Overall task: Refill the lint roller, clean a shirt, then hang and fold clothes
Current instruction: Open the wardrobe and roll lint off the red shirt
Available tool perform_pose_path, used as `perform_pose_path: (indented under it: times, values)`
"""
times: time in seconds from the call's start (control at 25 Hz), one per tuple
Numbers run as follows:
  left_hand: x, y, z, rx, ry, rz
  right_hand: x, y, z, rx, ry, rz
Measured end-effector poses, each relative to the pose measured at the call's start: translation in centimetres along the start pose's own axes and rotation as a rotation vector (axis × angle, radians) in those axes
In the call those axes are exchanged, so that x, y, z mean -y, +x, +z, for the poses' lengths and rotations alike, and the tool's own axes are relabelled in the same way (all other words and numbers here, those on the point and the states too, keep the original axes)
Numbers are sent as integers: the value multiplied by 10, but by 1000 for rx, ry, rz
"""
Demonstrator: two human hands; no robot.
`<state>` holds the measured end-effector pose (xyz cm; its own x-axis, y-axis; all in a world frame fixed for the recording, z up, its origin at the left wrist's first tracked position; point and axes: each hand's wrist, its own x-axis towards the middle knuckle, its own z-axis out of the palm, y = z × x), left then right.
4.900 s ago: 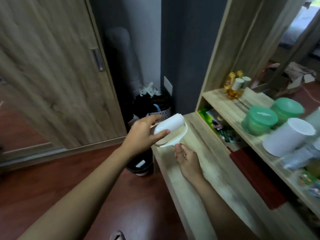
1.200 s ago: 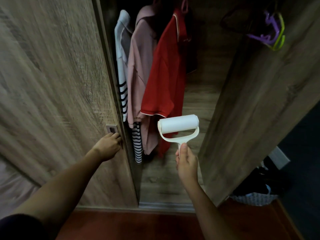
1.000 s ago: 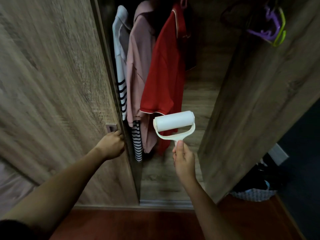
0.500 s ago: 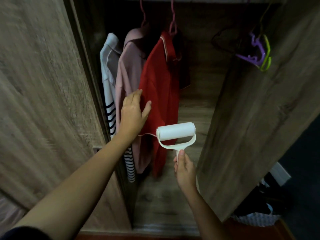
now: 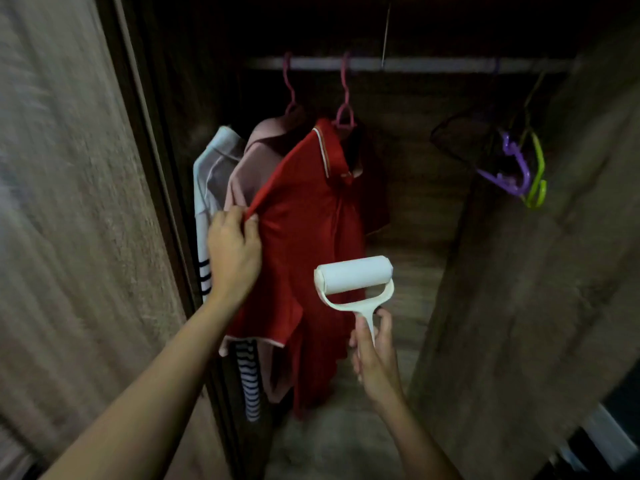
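A red polo shirt (image 5: pixel 311 216) hangs on a pink hanger (image 5: pixel 343 112) from the rail (image 5: pixel 433 65) inside an open wardrobe. My left hand (image 5: pixel 232 252) pinches the shirt's left shoulder seam and sleeve. My right hand (image 5: pixel 374 351) grips the handle of a white lint roller (image 5: pixel 354 279), held upright just in front of the shirt's lower right side. Whether the roll touches the cloth is unclear. Behind the red shirt hang a pink shirt (image 5: pixel 254 168) and a white striped shirt (image 5: pixel 211 174).
The sliding wardrobe door (image 5: pixel 76 237) stands at the left and a wooden side panel (image 5: pixel 540 289) at the right. Empty purple and green hangers (image 5: pixel 519 168) hang at the right end of the rail. The wardrobe floor (image 5: pixel 332 441) shows below the clothes.
My left hand left the door handle, reached into the wardrobe and took hold of the red shirt's shoulder. The view tilted up to the rail. The roller stayed in my right hand.
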<state>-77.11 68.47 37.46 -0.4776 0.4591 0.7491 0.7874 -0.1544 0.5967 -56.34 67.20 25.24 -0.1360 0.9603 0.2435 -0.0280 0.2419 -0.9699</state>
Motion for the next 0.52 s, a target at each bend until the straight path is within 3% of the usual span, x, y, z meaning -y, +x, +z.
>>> perform_pose_path:
  times: [0.12, 0.2, 0.52]
  values:
    - [-7, 18, -27, -72, 182, -30, 16, 19, 2, 70, -19, -65]
    - [-2, 29, -42, -125, 380, 91, 20, 28, 9, 81, -20, -96]
    - [34, 58, -67, -368, 786, 616, -1, 37, 57, -19, -75, -95]
